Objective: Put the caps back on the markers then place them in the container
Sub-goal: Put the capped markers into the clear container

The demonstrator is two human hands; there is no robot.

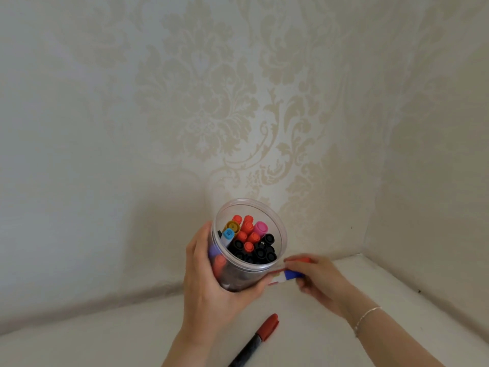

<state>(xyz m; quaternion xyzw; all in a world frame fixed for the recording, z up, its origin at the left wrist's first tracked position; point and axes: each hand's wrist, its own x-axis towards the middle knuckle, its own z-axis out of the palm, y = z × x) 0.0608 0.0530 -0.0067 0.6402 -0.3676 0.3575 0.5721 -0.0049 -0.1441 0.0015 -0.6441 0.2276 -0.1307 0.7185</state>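
My left hand (209,284) grips a clear plastic container (280,229) from the left and holds it tilted above the white surface. Inside stand several capped markers with red, black, pink, yellow and light blue caps (251,239). Just right of the container's lower wall, my right hand (317,282) pinches a marker with a blue cap (291,274) and a white body; something red (299,260) shows above my fingers. A black marker with a red cap (260,337) lies on the surface below my hands.
The white surface (370,327) sits in a corner, with patterned cream wallpaper (211,115) behind and to the right. A thin bracelet (366,317) circles my right wrist.
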